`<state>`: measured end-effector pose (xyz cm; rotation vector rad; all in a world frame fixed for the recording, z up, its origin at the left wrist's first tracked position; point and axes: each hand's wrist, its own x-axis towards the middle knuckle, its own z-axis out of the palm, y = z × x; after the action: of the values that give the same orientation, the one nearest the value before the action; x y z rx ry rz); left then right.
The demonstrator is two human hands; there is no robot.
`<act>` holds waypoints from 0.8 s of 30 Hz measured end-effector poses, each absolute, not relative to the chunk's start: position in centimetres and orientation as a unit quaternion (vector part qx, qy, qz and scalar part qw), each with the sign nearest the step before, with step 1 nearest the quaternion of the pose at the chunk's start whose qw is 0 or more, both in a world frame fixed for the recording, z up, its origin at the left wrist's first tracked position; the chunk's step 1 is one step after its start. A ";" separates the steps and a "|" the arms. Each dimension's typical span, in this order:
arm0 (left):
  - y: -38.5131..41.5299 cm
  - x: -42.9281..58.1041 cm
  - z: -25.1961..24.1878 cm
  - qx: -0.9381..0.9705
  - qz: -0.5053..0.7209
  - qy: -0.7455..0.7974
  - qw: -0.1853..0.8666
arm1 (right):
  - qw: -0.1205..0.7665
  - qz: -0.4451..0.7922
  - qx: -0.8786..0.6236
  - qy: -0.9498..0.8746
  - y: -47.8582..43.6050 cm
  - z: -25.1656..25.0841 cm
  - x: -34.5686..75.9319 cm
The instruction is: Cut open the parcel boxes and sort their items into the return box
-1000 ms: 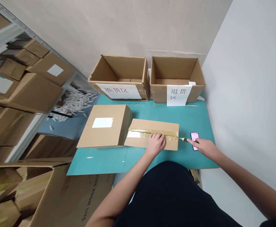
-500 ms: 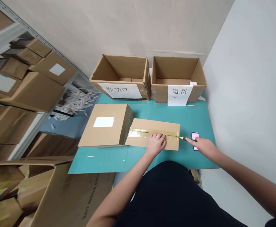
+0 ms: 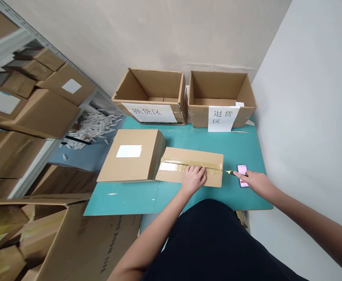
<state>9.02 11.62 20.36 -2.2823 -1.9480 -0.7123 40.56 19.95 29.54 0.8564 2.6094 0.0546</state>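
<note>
On the green table (image 3: 136,195), between a larger box (image 3: 130,168) and a phone (image 3: 242,168), lies the taped box (image 3: 194,154), its long side running across the view. Bands of yellowish tape (image 3: 182,160) run lengthwise along its top, with a dark seam between them; a white patch (image 3: 167,166) shows at its left end. The left hand (image 3: 193,180) rests on the top near the middle, fingers bent and side by side across the seam; whether this grip pinches the tape or only presses down, one cannot tell. The right hand (image 3: 259,183) lies beyond the box's right end, its grip closed around the handle of a knife (image 3: 231,173), black with a yellow section. The thin blade points toward the seam at that end; contact between tip and cardboard cannot be made out. Beneath the right hand's fingers, the phone lies screen up, partly covered.

The larger box, just left of the taped one, carries a white label (image 3: 129,151). Along the back edge stand two open bins side by side, the left bin (image 3: 177,114) and the right bin (image 3: 198,117), each with a lettered paper sign on its front. At far left, a shelf (image 3: 39,164) holds cartons (image 3: 42,111); below it, a big carton (image 3: 100,242) contains further boxes.
</note>
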 end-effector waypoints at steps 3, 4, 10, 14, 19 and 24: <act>11.3 9.0 20.5 -0.737 -0.237 -0.633 0.031 | 0.179 0.015 0.296 0.938 19.7 29.4 41.0; 11.3 9.1 20.5 -0.735 -0.239 -0.634 0.028 | 0.171 0.009 0.293 0.941 19.7 29.3 41.2; 11.2 9.1 20.5 -0.728 -0.236 -0.643 0.015 | 0.125 -0.007 0.294 0.948 19.2 28.7 41.9; 11.3 9.1 20.4 -0.726 -0.241 -0.644 0.021 | 0.105 -0.010 0.289 0.951 19.2 28.8 42.2; 11.2 9.2 20.5 -0.726 -0.246 -0.641 0.033 | 0.117 -0.010 0.277 0.954 19.6 28.9 41.3; 11.3 9.2 20.7 -0.728 -0.244 -0.639 0.037 | 0.154 0.031 0.288 0.945 19.6 28.5 40.3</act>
<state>9.25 11.33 20.72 -2.2351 -1.9622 -0.7473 40.27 19.65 28.53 0.8246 2.7073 0.0886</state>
